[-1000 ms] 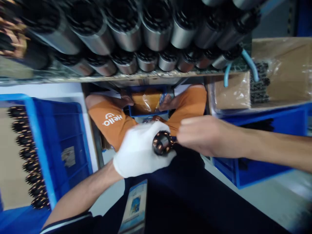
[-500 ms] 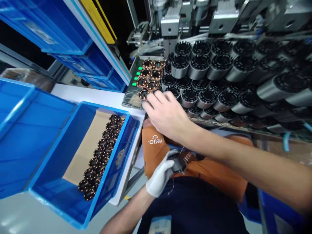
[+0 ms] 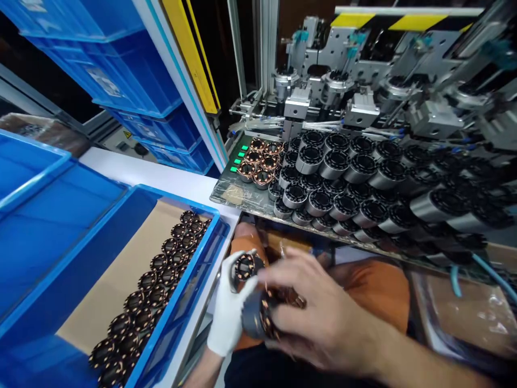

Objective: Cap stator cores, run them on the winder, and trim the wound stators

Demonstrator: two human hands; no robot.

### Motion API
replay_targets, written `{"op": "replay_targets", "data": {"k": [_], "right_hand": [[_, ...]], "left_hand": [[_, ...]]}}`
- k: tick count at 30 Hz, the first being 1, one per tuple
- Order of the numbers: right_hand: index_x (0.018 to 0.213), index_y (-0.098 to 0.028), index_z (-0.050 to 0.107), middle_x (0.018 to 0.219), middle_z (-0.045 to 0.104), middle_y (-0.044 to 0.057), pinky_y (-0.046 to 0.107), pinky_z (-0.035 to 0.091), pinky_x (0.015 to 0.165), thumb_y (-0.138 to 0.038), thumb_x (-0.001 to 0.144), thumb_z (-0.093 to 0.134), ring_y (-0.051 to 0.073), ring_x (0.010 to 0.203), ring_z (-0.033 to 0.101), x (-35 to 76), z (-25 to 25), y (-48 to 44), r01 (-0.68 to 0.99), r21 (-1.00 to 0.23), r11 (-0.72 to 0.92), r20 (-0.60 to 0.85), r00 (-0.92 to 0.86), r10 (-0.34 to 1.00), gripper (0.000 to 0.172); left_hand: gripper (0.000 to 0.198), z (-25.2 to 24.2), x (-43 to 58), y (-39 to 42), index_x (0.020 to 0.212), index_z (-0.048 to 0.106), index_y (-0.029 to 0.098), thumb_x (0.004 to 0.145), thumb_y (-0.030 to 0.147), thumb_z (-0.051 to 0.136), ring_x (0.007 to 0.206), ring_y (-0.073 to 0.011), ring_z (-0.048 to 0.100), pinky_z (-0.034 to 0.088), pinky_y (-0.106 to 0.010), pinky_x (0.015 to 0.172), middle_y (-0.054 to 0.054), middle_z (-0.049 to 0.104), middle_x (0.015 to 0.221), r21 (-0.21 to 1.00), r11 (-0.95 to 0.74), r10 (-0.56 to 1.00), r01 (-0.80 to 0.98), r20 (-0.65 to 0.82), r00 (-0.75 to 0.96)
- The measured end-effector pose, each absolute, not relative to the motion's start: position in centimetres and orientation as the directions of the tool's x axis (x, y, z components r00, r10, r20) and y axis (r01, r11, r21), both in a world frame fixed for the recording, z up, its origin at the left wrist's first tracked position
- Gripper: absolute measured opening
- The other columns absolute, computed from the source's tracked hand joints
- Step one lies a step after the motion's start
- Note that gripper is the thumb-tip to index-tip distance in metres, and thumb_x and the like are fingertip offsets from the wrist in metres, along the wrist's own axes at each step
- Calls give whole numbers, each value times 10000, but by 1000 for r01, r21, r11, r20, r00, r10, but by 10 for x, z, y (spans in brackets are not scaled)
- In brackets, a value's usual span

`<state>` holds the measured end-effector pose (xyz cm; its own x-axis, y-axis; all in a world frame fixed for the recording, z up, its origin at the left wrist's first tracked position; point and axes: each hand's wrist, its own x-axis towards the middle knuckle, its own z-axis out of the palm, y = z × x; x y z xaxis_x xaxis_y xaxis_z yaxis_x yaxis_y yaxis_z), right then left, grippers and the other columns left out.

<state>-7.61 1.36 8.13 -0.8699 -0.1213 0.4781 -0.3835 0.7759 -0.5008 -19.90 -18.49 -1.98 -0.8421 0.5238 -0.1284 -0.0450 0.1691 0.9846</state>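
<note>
Head view: right hand (image 3: pixel 319 315), half second earlier reaching at stators on tray, was back at lap, grip closed on wound stator (image 3: pixel 262 318). Gloved left hand (image 3: pixel 230 318) gripped another stator (image 3: pixel 244 268), so one per hand. Blue bin (image 3: pixel 177 302) on surface held rows of wound stators on cardboard. Tray (image 3: pixel 238 195) carried a few copper-wound stators (image 3: pixel 258 161) and many bare cores (image 3: pixel 335 178).

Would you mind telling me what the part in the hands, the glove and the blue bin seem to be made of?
The wound stator looks like dark metal with copper wire: orange-brown glinting coils. The glove on the left hand looks like white knitted fabric, matte and soft. The blue bin seems moulded plastic, with a glossy, even colour; its liner looks like brown cardboard. The right hand is bare.
</note>
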Motion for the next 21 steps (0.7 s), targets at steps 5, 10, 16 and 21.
{"op": "replay_targets", "data": {"k": [5,10,16,21], "right_hand": [[1169,-251,740,1414,779,99,460,537,1307,-440,1107,806,248,1353,739,21,-1,-17,-97,-737,669,135,-991,5,209],[1209,-303,772,1459,781,41,302,660,1018,-453,1027,922,226,1218,796,67,-57,-44,97,-730,677,-70,-995,67,280],[1195,-325,792,1311,815,-4,262,621,879,-501,1084,852,177,1011,792,65,-79,-68,9,-632,775,71,-995,69,217],[1223,-275,761,1423,789,48,324,647,972,-553,1089,828,223,1123,787,68,-44,-40,5,-715,699,111,-987,120,316]], "left_hand": [[566,38,-234,-144,1548,632,337,1038,387,871,1485,-314,710,549,-517,1311,-80,706,1591,964,126,607,233,111,-787],[586,88,-246,-50,1468,661,254,960,327,945,1383,-353,669,544,-557,1243,-122,681,1442,686,87,629,722,524,-574],[585,87,-262,35,1438,677,178,951,355,947,1305,-416,637,496,-637,1208,-170,700,1349,521,247,666,817,521,-534],[870,66,-258,-2,1656,551,236,908,372,974,1443,-427,624,449,-686,1329,-184,658,1511,546,173,566,820,626,-536]]}}
